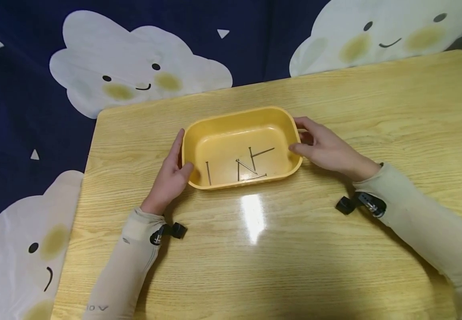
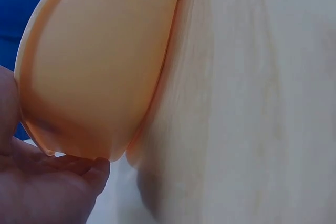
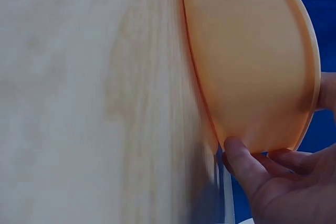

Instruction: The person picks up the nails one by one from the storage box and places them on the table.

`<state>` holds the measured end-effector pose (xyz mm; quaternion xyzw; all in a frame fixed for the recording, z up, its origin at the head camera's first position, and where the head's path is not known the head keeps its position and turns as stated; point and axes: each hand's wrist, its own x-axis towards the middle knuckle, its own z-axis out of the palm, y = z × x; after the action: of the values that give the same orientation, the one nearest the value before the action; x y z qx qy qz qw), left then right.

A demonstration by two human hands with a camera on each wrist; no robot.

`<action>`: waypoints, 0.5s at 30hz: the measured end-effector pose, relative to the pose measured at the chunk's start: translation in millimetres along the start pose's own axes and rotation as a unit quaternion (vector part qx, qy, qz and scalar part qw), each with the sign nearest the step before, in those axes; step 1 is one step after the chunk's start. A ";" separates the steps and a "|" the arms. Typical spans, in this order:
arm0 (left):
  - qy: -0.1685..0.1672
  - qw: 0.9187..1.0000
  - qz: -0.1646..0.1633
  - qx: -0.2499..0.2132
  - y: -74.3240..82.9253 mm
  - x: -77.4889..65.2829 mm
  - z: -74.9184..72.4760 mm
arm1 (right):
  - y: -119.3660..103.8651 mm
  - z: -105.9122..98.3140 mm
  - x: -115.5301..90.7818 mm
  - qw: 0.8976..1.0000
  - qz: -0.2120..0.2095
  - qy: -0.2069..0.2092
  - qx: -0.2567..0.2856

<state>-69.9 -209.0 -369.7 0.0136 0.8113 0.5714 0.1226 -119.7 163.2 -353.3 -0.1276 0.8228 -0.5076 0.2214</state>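
Note:
A yellow plastic tray (image 1: pixel 231 123) with high walls and rounded corners sits between the two hands in the head view. Several thin metal nails (image 1: pixel 209 173) lie scattered on its floor. My left hand (image 1: pixel 169 180) holds the tray's left end, thumb over the rim and fingers along the outside wall. At the opposite end my right hand (image 1: pixel 328 149) grips the wall, with its thumb at the rim and fingers outside. Both wrist views show the tray's outer wall (image 2: pixel 100 61) close to the tabletop; whether its base touches cannot be told.
A light wood-grain table (image 1: pixel 295 266) spreads under the tray and both forearms. Behind it and on the left hangs dark blue cloth (image 1: pixel 255 40) with smiling white clouds. Small black camera mounts (image 1: pixel 179 230) are strapped at both wrists.

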 end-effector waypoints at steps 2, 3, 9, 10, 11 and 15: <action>0.000 1.000 -0.001 -0.003 -0.5 -0.8 2.1 | 0.1 -0.1 -3.0 1.000 0.002 0.001 -0.003; -0.001 1.000 0.000 -0.005 -0.9 -1.1 2.9 | 0.5 -0.2 -4.6 1.000 0.002 0.001 -0.003; -0.007 1.000 0.013 -0.018 -1.3 -4.7 8.2 | 5.3 -0.3 -14.4 1.000 -0.003 0.008 -0.008; -0.009 1.000 0.016 -0.021 -1.4 -5.7 9.1 | 6.0 -0.3 -16.3 1.000 -0.002 0.008 -0.010; -0.010 1.000 0.016 -0.023 -1.5 -6.9 10.2 | 6.3 -0.2 -18.5 1.000 0.000 0.009 -0.011; -0.017 0.999 0.017 -0.029 -1.5 -12.2 13.9 | 8.4 0.6 -25.7 1.000 0.002 0.010 -0.014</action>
<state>-54.9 -198.6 -373.3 0.0334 0.7922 0.5961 0.1267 -96.9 177.7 -355.0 -0.1238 0.8321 -0.4973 0.2121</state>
